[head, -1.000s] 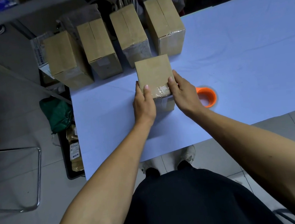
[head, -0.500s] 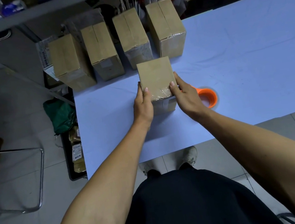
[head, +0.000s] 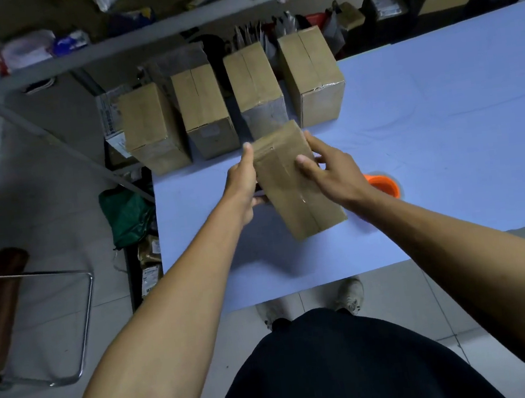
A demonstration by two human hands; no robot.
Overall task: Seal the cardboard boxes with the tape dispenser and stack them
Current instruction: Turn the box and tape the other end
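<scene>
Now, box in hand: I see a cardboard box [head: 297, 185] raised above the pale blue table [head: 443, 132], tilted, its taped long face turned up toward me.
Left hand: my left hand [head: 242, 184] grips the box's left side, thumb lying along the upper edge, fingers curled beneath.
Right hand: my right hand [head: 330, 171] grips the right side, thumb pressed on the taped top face, fingers wrapped round the far edge.
Tape: an orange tape roll [head: 384, 185] sits on the table just beside my right wrist, partly hidden by it.
Row of boxes: four more cardboard boxes [head: 201, 107] stand side by side along the table's far left edge, near the held box's far end.
Surroundings: a metal-framed chair [head: 56, 320] stands on the floor to the left.
</scene>
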